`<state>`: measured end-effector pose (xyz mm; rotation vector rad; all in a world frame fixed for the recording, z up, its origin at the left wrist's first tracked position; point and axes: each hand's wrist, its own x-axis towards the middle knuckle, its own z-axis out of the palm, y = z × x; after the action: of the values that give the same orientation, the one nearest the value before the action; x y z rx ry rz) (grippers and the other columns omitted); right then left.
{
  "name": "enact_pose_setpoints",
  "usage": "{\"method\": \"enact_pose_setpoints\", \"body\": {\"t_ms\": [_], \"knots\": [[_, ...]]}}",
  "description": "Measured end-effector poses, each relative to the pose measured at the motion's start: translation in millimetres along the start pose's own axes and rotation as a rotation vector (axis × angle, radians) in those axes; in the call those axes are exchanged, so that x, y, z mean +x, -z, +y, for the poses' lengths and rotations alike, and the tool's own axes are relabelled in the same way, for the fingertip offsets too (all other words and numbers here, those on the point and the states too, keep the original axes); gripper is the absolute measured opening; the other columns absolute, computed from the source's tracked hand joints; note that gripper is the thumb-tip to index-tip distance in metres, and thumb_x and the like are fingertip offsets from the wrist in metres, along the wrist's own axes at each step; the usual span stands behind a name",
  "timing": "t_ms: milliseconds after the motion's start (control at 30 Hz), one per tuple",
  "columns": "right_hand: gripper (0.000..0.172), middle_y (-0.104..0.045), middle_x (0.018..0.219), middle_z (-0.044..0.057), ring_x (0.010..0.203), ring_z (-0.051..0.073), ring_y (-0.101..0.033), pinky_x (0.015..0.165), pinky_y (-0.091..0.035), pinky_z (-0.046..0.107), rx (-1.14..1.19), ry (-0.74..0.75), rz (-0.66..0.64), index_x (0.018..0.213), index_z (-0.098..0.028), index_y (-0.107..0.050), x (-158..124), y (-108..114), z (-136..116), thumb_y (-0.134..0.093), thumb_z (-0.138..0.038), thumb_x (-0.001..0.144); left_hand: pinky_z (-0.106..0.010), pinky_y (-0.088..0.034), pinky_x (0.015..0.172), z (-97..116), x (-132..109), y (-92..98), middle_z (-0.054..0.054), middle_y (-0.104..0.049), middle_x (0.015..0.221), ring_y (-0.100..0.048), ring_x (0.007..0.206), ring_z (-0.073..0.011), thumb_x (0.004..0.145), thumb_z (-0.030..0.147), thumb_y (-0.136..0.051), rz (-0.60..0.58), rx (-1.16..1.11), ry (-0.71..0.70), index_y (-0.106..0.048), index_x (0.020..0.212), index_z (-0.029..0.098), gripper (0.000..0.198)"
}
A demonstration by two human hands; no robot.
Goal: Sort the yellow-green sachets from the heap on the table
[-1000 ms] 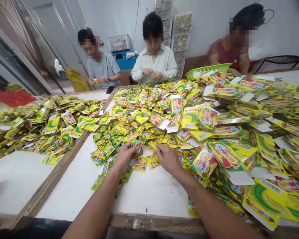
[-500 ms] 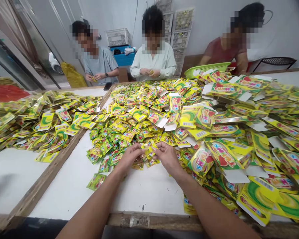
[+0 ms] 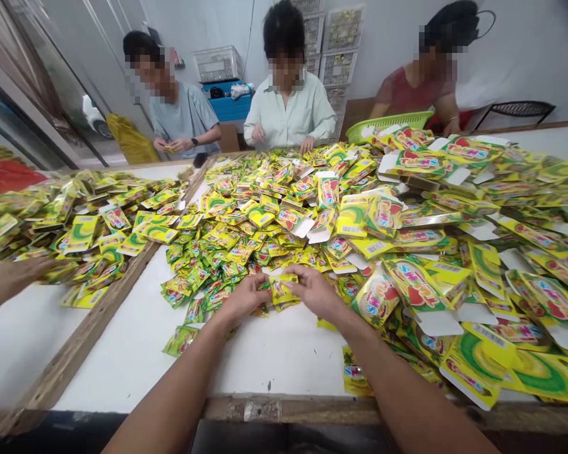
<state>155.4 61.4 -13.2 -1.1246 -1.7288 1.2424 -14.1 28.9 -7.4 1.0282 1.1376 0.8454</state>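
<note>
My left hand [image 3: 243,299] and my right hand [image 3: 315,290] meet over the white table [image 3: 284,353], both pinching one small yellow sachet [image 3: 281,288] between them. The sachet is lifted slightly above the edge of a big heap of yellow-green sachets [image 3: 246,233]. Flat yellow-green printed cartons [image 3: 421,290] lie stacked right beside my right hand and wrist.
Three people sit across the table, handling sachets. Another person's hand [image 3: 9,277] reaches in from the left onto a second pile [image 3: 76,221]. A wooden strip [image 3: 99,315] divides the two table tops. A green basket [image 3: 388,125] and stacked crates [image 3: 341,57] stand at the back.
My hands came together from the pile, picked up one sachet and now hold it between them. A hand has appeared at the left edge.
</note>
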Motion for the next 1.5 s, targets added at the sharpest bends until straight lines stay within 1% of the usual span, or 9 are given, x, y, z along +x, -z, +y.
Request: {"method": "enact_pose_setpoints", "body": {"t_ms": [167,400,633,767,900,1100,1267,1400,1500], "knots": [[0.023,-0.063,0.076,0.001,0.066,0.015,-0.052,0.064,-0.039,0.026,-0.29,0.093,0.009,0.09,-0.02,-0.067,-6,-2,-9,-0.05,-0.019,0.074,-0.022,-0.042,0.059,3,-3,0.6,-0.001,-0.064,0.065,-0.057,0.059,-0.0121,0.062,0.026,-0.067,-0.025,-0.069,-0.006,-0.068,0.088,0.015,0.028],[0.026,-0.058,0.068,-0.001,0.06,0.013,-0.051,0.053,-0.04,0.023,0.084,-0.045,0.08,0.093,-0.018,-0.062,-2,-6,1,-0.056,-0.036,0.076,-0.021,-0.04,0.054,8,0,-6.2,0.001,-0.06,0.062,-0.052,0.052,-0.0097,0.062,0.037,-0.075,-0.017,-0.002,-0.079,-0.061,0.081,0.015,0.032],[0.021,-0.064,0.072,0.001,0.066,0.015,-0.054,0.06,-0.041,0.025,0.007,-0.058,0.113,0.079,-0.016,-0.063,-11,5,-23,-0.061,-0.036,0.073,-0.017,-0.032,0.045,35,15,-4.0,0.008,-0.051,0.054,-0.045,0.045,-0.0071,0.064,0.035,-0.074,-0.021,0.161,-0.148,-0.046,0.086,0.02,0.038],[0.018,-0.066,0.075,0.005,0.069,0.018,-0.056,0.064,-0.04,0.026,-0.138,-0.086,0.279,0.082,-0.016,-0.062,-12,12,-28,-0.059,-0.033,0.075,-0.022,-0.042,0.055,77,42,7.8,0.001,-0.06,0.069,-0.056,0.058,-0.0127,0.076,0.033,-0.062,-0.064,0.484,-0.236,-0.049,0.098,0.019,0.029],[0.013,-0.061,0.062,0.001,0.057,0.015,-0.053,0.057,-0.035,0.024,-0.272,-0.086,0.28,0.082,-0.018,-0.062,-11,9,-24,-0.057,-0.028,0.077,-0.03,-0.044,0.074,111,84,1.5,-0.007,-0.061,0.098,-0.059,0.086,-0.0198,0.076,0.008,-0.047,0.169,1.221,-0.467,-0.058,0.108,0.02,0.036],[0.009,-0.064,0.07,0.004,0.066,0.018,-0.056,0.06,-0.034,0.025,-0.431,-0.006,0.201,0.081,-0.017,-0.061,-12,1,-21,-0.054,-0.023,0.081,-0.035,-0.04,0.085,116,129,-24.8,-0.014,-0.048,0.121,-0.047,0.11,-0.0279,0.076,0.013,-0.055,0.2,1.804,-0.567,-0.062,0.11,0.022,0.037],[0.02,-0.066,0.082,0.01,0.076,0.021,-0.059,0.064,-0.037,0.026,-0.466,-0.018,0.188,0.095,-0.013,-0.058,-12,-2,-18,-0.044,-0.023,0.087,-0.034,-0.038,0.076,112,115,-14.0,-0.011,-0.059,0.101,-0.052,0.095,-0.0251,0.08,0.031,-0.057,0.348,1.662,-0.61,-0.062,0.087,0.018,0.016],[0.024,-0.067,0.086,0.012,0.085,0.024,-0.061,0.07,-0.041,0.029,-0.36,-0.017,0.202,0.102,-0.013,-0.059,-12,2,-20,-0.046,-0.025,0.086,-0.024,-0.031,0.055,96,71,8.7,0.002,-0.051,0.061,-0.047,0.058,-0.0136,0.078,0.045,-0.055,0.513,1.159,-0.521,-0.056,0.075,0.018,0.027],[0.03,-0.068,0.093,0.011,0.087,0.024,-0.062,0.075,-0.044,0.031,-0.123,-0.006,0.238,0.105,-0.014,-0.059,-12,11,-24,-0.051,-0.033,0.083,-0.022,-0.029,0.05,68,31,18.5,0.003,-0.052,0.059,-0.045,0.054,-0.012,0.07,0.051,-0.061,0.451,0.854,-0.413,-0.059,0.074,0.016,0.035]]}}
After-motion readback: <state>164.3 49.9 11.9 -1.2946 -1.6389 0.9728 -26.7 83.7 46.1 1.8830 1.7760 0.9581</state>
